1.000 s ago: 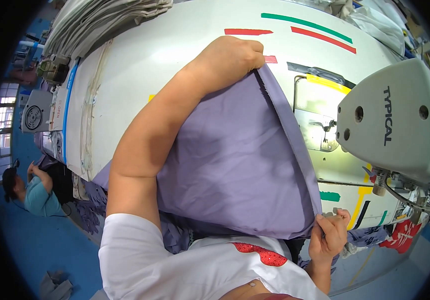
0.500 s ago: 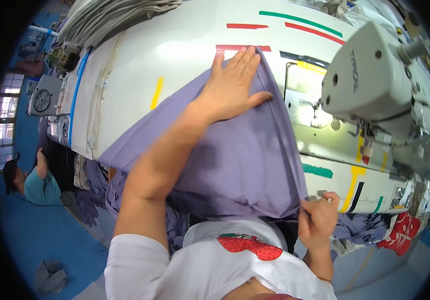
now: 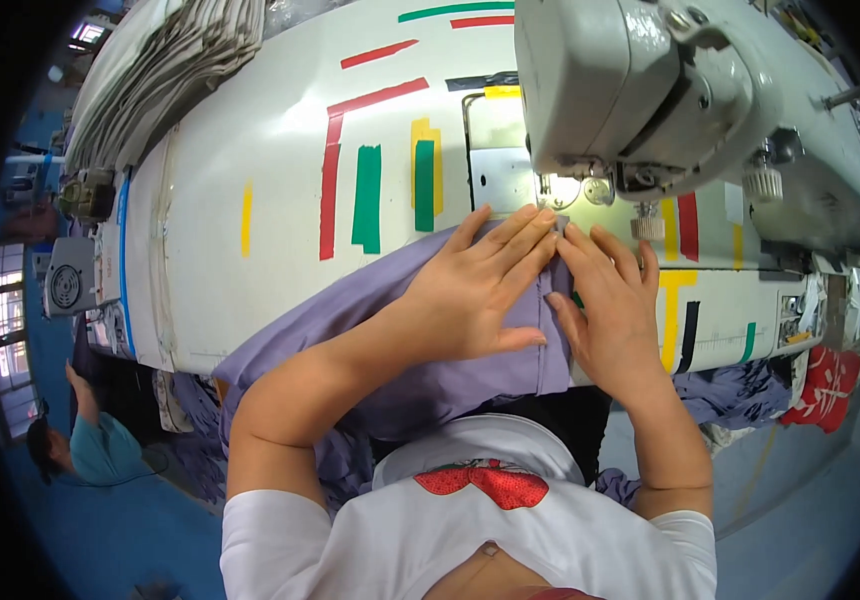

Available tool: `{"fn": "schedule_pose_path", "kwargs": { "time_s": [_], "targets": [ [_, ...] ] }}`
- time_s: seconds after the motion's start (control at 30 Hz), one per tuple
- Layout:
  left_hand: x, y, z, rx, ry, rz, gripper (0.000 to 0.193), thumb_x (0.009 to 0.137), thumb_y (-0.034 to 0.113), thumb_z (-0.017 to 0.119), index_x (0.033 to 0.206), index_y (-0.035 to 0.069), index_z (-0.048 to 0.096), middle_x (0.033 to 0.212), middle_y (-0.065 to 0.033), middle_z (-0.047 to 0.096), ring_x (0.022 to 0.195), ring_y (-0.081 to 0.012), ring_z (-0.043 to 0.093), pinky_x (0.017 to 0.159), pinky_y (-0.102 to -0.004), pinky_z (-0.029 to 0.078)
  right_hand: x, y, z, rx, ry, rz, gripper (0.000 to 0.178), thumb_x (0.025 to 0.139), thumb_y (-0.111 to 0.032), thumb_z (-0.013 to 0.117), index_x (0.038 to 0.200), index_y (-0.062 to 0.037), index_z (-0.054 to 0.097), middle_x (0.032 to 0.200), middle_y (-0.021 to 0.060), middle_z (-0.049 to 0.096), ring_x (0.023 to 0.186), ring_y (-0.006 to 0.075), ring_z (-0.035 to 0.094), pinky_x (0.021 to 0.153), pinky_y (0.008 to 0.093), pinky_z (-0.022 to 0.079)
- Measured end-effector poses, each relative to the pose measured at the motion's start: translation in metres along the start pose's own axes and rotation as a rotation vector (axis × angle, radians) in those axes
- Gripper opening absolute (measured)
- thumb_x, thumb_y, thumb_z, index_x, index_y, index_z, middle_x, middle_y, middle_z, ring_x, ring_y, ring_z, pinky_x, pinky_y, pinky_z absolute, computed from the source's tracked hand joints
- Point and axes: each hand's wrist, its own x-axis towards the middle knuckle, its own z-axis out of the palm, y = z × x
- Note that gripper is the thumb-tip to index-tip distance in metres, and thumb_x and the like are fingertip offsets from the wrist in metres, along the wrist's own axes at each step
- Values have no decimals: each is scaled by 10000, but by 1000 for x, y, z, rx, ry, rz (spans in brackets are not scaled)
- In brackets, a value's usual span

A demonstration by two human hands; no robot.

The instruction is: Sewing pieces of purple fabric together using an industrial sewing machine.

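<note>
Purple fabric [image 3: 450, 385] lies over the front of the white sewing table, its far corner just short of the sewing machine's [image 3: 600, 90] needle area. My left hand [image 3: 485, 280] rests flat on the cloth, fingers stretched toward the machine and thumb apart. Close beside it, my right hand [image 3: 610, 305] lies along the fabric's right edge with its fingers extended. The fingertips of both hands nearly meet at the cloth's far corner, in front of the metal needle plate [image 3: 502, 180]. The machine head hides part of the needle area.
Green tape strips [image 3: 367, 200] and red tape [image 3: 328, 190] mark the white tabletop [image 3: 280, 220]. Folded grey cloth [image 3: 175, 80] is stacked at the far left. More purple fabric [image 3: 735, 395] hangs below the table at right. A co-worker in a teal top [image 3: 105, 445] is at far left.
The fabric's far corner has come nearer to me, below the needle area. My left hand has moved back with it. My right hand has gone from the near corner up beside the left.
</note>
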Motion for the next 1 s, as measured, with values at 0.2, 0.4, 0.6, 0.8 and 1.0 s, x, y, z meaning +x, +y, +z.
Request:
{"fn": "schedule_pose_path", "kwargs": {
  "time_s": [0.2, 0.4, 0.6, 0.8, 1.0],
  "targets": [
    [10, -18, -11, -29, 35, -48, 881, 704, 469, 762, 1363, -16, 437, 1433, -265, 380, 1385, -394, 319, 1109, -509, 283, 13, 9, 12, -48, -64, 74, 507, 818, -181, 690, 1291, -93, 530, 1348, 71, 544, 1255, 309, 485, 1029, 516, 315],
    [19, -26, -4, -121, 33, -28, 865, 713, 511, 742, 1347, 0, 450, 1386, -324, 385, 1359, -468, 320, 1120, -514, 267, 18, 9, 6, -95, -69, 105, 498, 859, -209, 662, 1318, -83, 514, 1309, 92, 568, 1242, 300, 503, 1087, 571, 229],
    [27, -27, -7, -102, -13, -35, 834, 717, 511, 736, 1325, 9, 462, 1376, -324, 393, 1338, -484, 337, 1129, -518, 255, 19, 16, 8, -88, 23, 34, 560, 859, -198, 669, 1365, -65, 470, 1282, 132, 580, 1246, 329, 494, 1117, 604, 149],
    [26, -25, -14, -63, 12, -23, 789, 740, 462, 734, 1329, 14, 461, 1397, -292, 385, 1329, -467, 351, 1118, -534, 268, 18, 16, 13, -73, 82, 37, 395, 810, -195, 680, 1187, -97, 614, 1212, 116, 551, 1204, 325, 458, 1073, 605, 210],
    [-40, -60, -34, -43, 169, -204, 554, 729, 119, 762, 1225, 38, 529, 1236, -180, 515, 1138, -355, 500, 979, -416, 425, -28, -2, -3, 126, 155, 92, 416, 763, -129, 717, 1141, -27, 578, 1158, 151, 576, 1099, 344, 518, 1030, 571, 283]
  ]
}}
